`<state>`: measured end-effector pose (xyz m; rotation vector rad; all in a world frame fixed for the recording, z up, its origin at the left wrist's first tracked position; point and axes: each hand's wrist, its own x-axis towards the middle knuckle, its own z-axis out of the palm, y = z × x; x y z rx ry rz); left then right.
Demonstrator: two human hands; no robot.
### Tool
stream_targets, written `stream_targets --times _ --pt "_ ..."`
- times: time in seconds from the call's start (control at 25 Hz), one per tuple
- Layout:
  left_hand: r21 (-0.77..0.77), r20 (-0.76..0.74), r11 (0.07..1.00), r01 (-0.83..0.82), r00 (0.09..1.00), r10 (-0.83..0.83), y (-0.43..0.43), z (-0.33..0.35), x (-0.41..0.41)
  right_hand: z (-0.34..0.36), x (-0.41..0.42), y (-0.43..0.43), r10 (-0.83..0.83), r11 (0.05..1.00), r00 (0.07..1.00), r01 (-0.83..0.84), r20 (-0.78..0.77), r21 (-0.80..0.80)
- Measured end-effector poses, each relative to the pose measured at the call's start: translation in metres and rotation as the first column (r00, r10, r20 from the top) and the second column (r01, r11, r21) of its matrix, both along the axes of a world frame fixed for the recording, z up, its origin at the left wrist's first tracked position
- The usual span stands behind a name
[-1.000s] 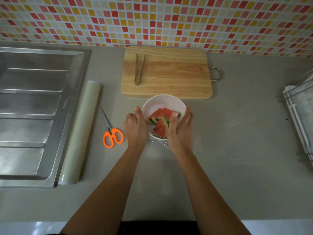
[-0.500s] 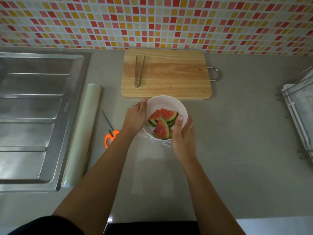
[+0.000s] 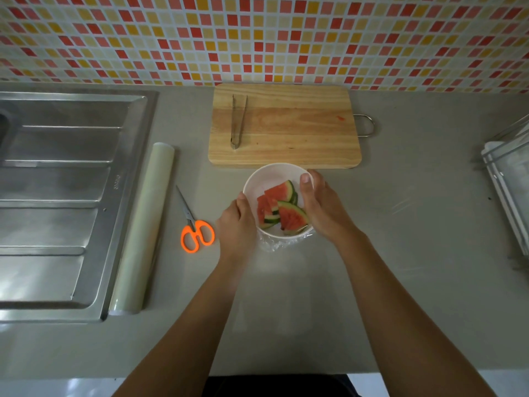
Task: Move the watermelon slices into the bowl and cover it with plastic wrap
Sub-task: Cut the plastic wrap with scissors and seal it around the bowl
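– Both hands have shifted round the bowl in the last half second. The left hand has slid from the far-left rim back to the near-left side, and the right hand has moved up the right side. The orange-handled scissors, half hidden by the left arm before, now show in full.

– How do the hands sit in the head view?

– Each is cupped against the bowl's wall, curled round it. The left thumb lies on the left rim. The right thumb stands at the far-right rim, nail up. The other fingers are behind the bowl, so I cannot tell how far they reach.

– And the watermelon slices?

– The watermelon slices are inside the bowl, piled toward its near right, red flesh up with green rinds showing.

– Any plastic wrap on it?

– Crinkled plastic wrap bunches against the near wall, below the rim. I cannot tell whether it spans the mouth.

– What lies around?

– The bowl stands on the grey desk, just in front of a wooden cutting board. Metal tongs lie on the board's left part. The scissors lie left of the left hand, apart from it. A roll of wrap lies between them and the steel sink drainboard. A wire rack shows at the right edge.
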<state>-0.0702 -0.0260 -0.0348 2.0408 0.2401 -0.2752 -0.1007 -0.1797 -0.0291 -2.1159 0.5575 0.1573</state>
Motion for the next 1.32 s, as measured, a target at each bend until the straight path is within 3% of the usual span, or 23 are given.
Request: stream_targets --times 0.08,0.16,0.24,0.36,0.56,0.84,0.92,1.0,1.08,1.16,1.24,1.32 --pt "-0.029 0.033 1.000 -0.002 0.999 0.003 0.001 -0.005 -0.005 -0.001 0.000 0.001 0.025 0.993 0.999 -0.027 -0.021 -0.116" --pt "-0.024 0.080 1.000 -0.013 0.997 0.015 0.002 -0.008 -0.005 0.000 0.000 0.009 0.073 0.935 0.997 -0.072 -0.011 -0.348" --pt "-0.003 0.108 0.999 -0.051 0.993 0.051 0.002 -0.005 0.006 0.003 0.003 0.023 0.192 0.879 0.981 -0.160 0.025 -0.449" --pt "0.004 0.107 0.999 0.034 0.994 -0.034 -0.001 0.001 0.029 0.001 0.010 0.040 0.337 0.838 0.941 -0.282 0.035 -0.468" --pt "-0.005 0.054 0.986 0.169 0.984 -0.169 -0.003 -0.006 0.038 -0.008 0.021 0.034 0.370 0.723 0.928 -0.317 -0.043 -0.614" --pt "0.117 0.114 0.983 0.143 0.981 -0.157 -0.006 -0.006 0.037 -0.006 0.021 0.028 0.163 0.805 0.986 -0.157 -0.041 -0.572" --pt "0.120 0.128 0.988 0.098 0.985 -0.113 -0.010 -0.006 0.035 -0.004 0.019 0.019 0.113 0.876 0.993 -0.092 0.017 -0.474" --pt "0.129 0.131 0.990 0.058 0.989 -0.075 -0.013 -0.005 0.033 -0.002 0.016 0.012 0.041 0.965 0.994 -0.013 0.100 -0.261" --pt "0.123 0.142 0.991 0.042 0.988 -0.060 -0.016 -0.005 0.030 -0.003 0.013 0.008 -0.091 0.996 0.981 0.094 0.174 -0.009" --pt "0.119 0.145 0.992 0.036 0.988 -0.054 -0.016 -0.003 0.029 -0.006 0.012 0.007 -0.256 0.945 0.946 0.201 0.201 0.257" --pt "0.121 0.146 0.992 0.022 0.989 -0.039 -0.018 -0.003 0.028 -0.011 0.013 0.008 -0.412 0.815 0.896 0.283 0.163 0.505" --pt "0.124 0.151 0.992 0.012 0.988 -0.030 -0.018 -0.001 0.027 -0.014 0.014 0.009 -0.502 0.695 0.856 0.316 0.121 0.646"
